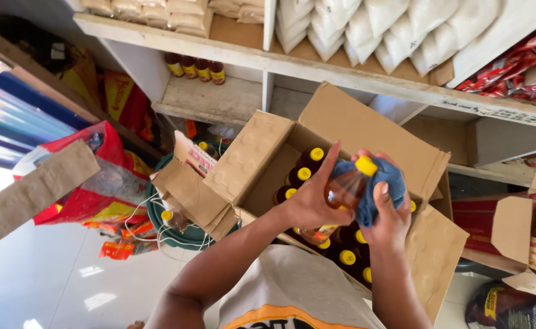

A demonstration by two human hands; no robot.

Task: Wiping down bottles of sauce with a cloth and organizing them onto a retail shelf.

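— Above the open box (365,131), what do both hands have?

— One bottle (345,190) of amber liquid with a yellow cap. The left hand (309,204) is clenched around its body, fingers spread up the glass. The right hand (390,213) grips a blue cloth (378,183) pressed against the bottle's upper side, just under the cap.

— Where does the bottle sit relative to the rest?

— It is tilted, cap up and to the right, held just over the rows of capped bottles (304,173) standing in the box.

— How would you do the wiping well?

— I'd judge the left hand should hold firm and low, so the glass cannot slip while the cloth rubs. Turning the bottle in the left hand, rather than chasing it with the cloth, would likely cover every side. Holding it over the box looks wise: a slip would fall only a short way.

— Anything else nearby?

— A shelf (231,55) behind, with four small bottles (195,67) under it, and white sacks (402,27) stacked on top.
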